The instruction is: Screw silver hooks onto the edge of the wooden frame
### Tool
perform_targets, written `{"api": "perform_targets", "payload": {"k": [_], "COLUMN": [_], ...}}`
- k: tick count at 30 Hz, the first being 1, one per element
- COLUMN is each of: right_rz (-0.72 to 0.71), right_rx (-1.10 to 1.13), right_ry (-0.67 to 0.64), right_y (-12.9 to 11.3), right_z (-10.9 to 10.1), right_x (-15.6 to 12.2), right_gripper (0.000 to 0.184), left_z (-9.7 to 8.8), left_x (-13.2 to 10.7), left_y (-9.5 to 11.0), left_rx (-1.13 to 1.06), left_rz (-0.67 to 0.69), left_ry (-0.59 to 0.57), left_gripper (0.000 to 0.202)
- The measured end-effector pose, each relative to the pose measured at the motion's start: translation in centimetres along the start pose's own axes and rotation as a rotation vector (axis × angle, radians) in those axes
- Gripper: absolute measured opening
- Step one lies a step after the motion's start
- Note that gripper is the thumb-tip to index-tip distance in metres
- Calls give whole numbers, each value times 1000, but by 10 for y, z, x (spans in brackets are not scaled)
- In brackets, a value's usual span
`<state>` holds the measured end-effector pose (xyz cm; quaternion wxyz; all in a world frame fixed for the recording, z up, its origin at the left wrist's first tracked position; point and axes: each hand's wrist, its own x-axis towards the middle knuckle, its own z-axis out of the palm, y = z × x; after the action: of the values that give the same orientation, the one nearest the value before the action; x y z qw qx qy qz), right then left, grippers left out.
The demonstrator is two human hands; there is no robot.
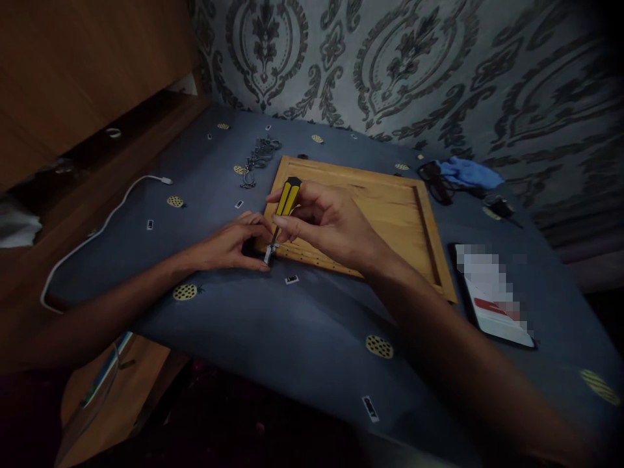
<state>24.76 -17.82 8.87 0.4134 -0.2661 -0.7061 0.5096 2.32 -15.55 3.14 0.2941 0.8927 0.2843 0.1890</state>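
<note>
Gripping screwdriver in right hand, down to metal fitting at wooden panel; curving left hand alongside. Cannot tell if pinching.

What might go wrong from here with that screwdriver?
The screwdriver in the right hand could slip off the small metal piece and jab the left hand, which is right beside the tip. The piece sits at the near left corner of the wooden panel, so it might shift under pressure.
</note>
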Motion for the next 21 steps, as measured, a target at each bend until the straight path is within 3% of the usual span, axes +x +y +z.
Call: {"api": "perform_targets", "payload": {"k": [4,11,15,19,21], "right_rz": [35,27,-13,32,21], "right_rx": [39,-10,9,-69,-124], "right_ry": [-12,23,-1,-59,-61], "right_y": [-3,4,5,-3,-6], "right_z": [4,5,2,0,0], "right_x": [-2,-2,-1,-2,-2], "right_gripper": [24,42,34,12,15], "left_z": [-1,3,7,4,1], "left_x": [0,-5,-6,-3,-1], "left_y": [5,-8,-17,-5,3], "left_rx": [-9,21,19,9,-10], "left_rz": [3,23,17,-34,-41], "left_ry": [9,59,57,39,37], "left_gripper": [53,47,43,50,55]}}
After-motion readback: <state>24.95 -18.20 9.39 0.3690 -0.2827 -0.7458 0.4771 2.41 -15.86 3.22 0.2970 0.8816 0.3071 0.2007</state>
